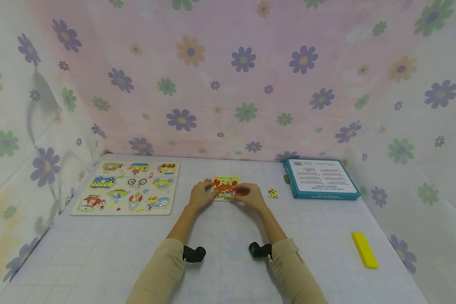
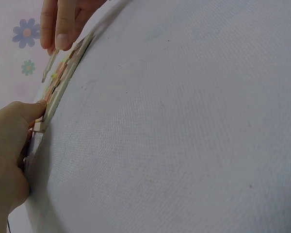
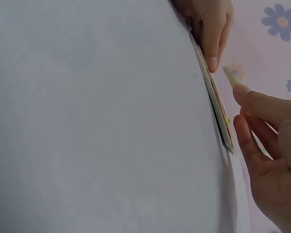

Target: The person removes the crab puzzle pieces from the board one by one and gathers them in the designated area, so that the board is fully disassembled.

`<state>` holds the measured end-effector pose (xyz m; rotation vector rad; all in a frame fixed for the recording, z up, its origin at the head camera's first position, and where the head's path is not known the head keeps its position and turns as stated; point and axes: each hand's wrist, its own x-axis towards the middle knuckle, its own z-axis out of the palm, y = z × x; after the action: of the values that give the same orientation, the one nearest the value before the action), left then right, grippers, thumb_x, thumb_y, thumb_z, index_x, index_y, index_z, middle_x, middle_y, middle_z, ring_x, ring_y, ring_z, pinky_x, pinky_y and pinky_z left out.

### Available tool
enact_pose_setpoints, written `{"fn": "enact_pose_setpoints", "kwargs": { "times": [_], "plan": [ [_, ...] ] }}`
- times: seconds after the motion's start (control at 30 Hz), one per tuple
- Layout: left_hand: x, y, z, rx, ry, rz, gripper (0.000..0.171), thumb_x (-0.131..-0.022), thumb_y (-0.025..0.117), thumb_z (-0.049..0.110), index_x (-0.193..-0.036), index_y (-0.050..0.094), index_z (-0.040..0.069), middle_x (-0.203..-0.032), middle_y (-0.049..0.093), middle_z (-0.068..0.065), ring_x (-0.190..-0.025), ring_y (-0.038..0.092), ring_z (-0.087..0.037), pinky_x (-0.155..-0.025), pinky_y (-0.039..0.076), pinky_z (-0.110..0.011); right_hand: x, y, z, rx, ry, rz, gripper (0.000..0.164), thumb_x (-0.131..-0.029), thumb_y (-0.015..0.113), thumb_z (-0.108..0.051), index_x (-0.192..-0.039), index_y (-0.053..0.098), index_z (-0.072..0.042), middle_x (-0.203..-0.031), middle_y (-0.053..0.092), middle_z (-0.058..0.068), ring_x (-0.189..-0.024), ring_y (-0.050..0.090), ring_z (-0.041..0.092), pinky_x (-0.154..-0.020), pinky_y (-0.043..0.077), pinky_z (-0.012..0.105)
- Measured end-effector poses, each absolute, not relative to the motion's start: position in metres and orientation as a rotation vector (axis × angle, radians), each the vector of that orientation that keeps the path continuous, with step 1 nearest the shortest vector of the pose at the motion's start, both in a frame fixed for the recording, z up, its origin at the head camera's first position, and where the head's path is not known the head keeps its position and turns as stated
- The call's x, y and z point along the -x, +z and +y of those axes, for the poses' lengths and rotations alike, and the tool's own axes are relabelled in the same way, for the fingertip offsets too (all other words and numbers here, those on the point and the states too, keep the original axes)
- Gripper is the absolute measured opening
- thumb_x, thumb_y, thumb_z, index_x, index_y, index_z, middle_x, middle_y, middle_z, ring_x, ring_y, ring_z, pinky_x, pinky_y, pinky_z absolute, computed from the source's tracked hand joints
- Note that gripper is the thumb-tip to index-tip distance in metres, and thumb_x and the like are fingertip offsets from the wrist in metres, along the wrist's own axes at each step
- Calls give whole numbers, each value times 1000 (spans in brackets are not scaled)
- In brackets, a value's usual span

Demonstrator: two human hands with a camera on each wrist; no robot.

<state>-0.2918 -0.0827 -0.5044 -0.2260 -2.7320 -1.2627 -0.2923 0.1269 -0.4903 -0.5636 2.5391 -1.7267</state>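
Observation:
A small crab jigsaw puzzle point(image 1: 226, 184) lies on the table in front of me, a red crab on yellow. My left hand point(image 1: 201, 195) grips its left side, the thumb point(image 2: 36, 110) pressing near the edge. Over the lower right of the puzzle, my right hand point(image 1: 252, 196) pinches a puzzle piece point(image 3: 228, 74) between thumb and fingers. That piece is held tilted, just above the puzzle's surface in the right wrist view. A loose puzzle piece point(image 1: 272, 193) in yellow and red lies to the right of my right hand.
A wooden vehicle puzzle board point(image 1: 123, 202) lies at the left. A blue and white box point(image 1: 323, 179) sits at the back right, and a yellow block point(image 1: 365, 250) near the right edge. Flowered cloth point(image 1: 220, 97) walls in the table's back and sides.

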Motion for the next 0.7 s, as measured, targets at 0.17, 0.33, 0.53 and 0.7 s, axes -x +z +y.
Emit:
{"fn": "enact_pose_setpoints", "kwargs": {
  "times": [0.17,0.33,0.53,0.7],
  "plan": [
    [292,-505,-82,222,-1269,-2728,39,-84,68,20,-117,63,-2,-133,54,-18,-129,41,-41,-109,26,-54,291,-490,144,522,-1751,2573,37,-74,77,-2,-107,65,10,-102,68,23,-93,65,33,-82,55,36],
    [291,-504,-81,217,-1292,-2727,39,-85,68,20,-117,63,-3,-133,54,-18,-129,40,-41,-109,27,-53,290,-489,171,505,-1724,2666,44,-75,76,-2,-113,61,11,-105,67,24,-102,61,38,-88,50,46],
    [290,-503,-80,211,-1301,-2732,39,-84,68,19,-116,63,-4,-133,53,-18,-130,40,-41,-109,27,-53,293,-490,208,381,-1733,2688,47,-78,72,2,-121,55,11,-110,64,27,-111,57,40,-95,44,51],
    [291,-503,-80,198,-1307,-2734,40,-84,68,19,-116,63,-4,-133,53,-18,-130,39,-41,-109,26,-53,294,-491,229,290,-1684,2692,47,-80,71,0,-123,53,10,-114,62,26,-123,47,40,-104,32,56]
  ]
}}
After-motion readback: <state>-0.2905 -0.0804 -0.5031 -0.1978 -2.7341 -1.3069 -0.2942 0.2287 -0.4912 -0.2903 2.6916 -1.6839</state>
